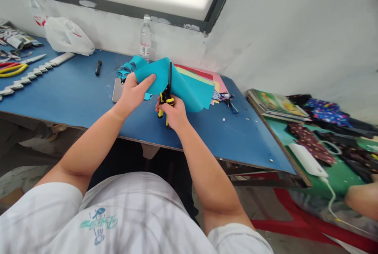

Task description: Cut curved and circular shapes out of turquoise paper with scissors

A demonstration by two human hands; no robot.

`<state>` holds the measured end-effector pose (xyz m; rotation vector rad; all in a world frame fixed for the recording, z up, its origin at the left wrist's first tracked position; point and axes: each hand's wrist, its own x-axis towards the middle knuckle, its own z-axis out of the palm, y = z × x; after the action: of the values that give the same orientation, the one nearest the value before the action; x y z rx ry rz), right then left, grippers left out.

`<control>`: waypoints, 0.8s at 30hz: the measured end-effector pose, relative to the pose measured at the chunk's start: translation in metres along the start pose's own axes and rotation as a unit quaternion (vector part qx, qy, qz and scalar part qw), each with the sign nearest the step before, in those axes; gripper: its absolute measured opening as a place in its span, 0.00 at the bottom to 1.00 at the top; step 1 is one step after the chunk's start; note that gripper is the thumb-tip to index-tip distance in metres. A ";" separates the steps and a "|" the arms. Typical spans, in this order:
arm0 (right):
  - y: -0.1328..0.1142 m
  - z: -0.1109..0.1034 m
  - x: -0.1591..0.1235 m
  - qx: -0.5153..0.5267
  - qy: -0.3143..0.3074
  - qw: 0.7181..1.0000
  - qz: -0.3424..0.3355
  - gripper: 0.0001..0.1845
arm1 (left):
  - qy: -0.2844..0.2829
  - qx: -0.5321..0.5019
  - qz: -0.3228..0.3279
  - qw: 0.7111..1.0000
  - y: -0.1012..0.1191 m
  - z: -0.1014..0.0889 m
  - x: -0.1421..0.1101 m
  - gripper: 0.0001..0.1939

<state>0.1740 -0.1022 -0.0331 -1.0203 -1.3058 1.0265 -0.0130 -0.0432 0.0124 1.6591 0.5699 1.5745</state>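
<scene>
My left hand (pixel 133 92) grips the left edge of a turquoise paper sheet (pixel 189 88), held up and curved above the blue table (pixel 73 92). My right hand (pixel 174 113) is closed on the yellow-and-black handles of scissors (pixel 167 93), whose blades point up into the sheet's middle. Curly turquoise strips (pixel 126 69) lie behind my left hand. A stack of coloured paper (pixel 206 77) lies flat under the lifted sheet.
A clear water bottle (pixel 145 39) stands by the wall. A black marker (pixel 98 67), a white plastic bag (pixel 66 35), a zigzag white paper strip (pixel 26 78) and yellow scissors (pixel 12 69) lie left. Books (pixel 277 106) and patterned cloths (pixel 313 141) cover a green table on the right.
</scene>
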 end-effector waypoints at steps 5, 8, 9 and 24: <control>0.002 0.000 -0.001 -0.004 0.003 1.000 -0.002 0.15 | 0.002 0.020 0.012 1.000 0.000 0.000 -0.001 0.39; 0.001 0.000 -0.002 -0.010 0.005 1.000 0.000 0.14 | 0.007 0.013 0.017 1.000 0.003 0.001 -0.001 0.40; 0.001 -0.001 -0.002 -0.010 0.006 1.000 0.001 0.14 | 0.008 0.010 0.018 1.000 0.003 0.002 -0.001 0.40; -0.005 0.001 -0.006 -0.018 0.014 1.000 0.006 0.15 | 0.017 0.015 0.023 0.999 0.003 0.001 -0.001 0.41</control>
<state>0.1726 -0.1093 -0.0296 -1.0677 -1.3002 0.9977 -0.0123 -0.0461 0.0140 1.6825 0.5791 1.6377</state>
